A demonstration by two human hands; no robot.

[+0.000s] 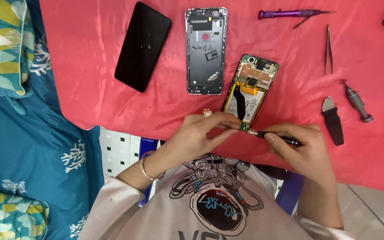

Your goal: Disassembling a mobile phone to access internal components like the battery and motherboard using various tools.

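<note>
An opened phone body (250, 91), with green circuit board, copper shields and a white battery, lies on the red cloth (90, 89). My left hand (198, 133), wearing a ring and a bracelet, pinches the phone's near end with its fingertips. My right hand (301, 149) grips a black screwdriver (276, 137); its metal tip touches the phone's bottom edge, right next to my left fingertips.
A black phone screen (142, 46) and a grey back housing (206, 50) lie further away. On the right are a purple screwdriver (290, 14), tweezers (328, 50), a black pry tool (333, 121) and a grey driver (357, 101). Blue patterned bedding (27, 133) lies left.
</note>
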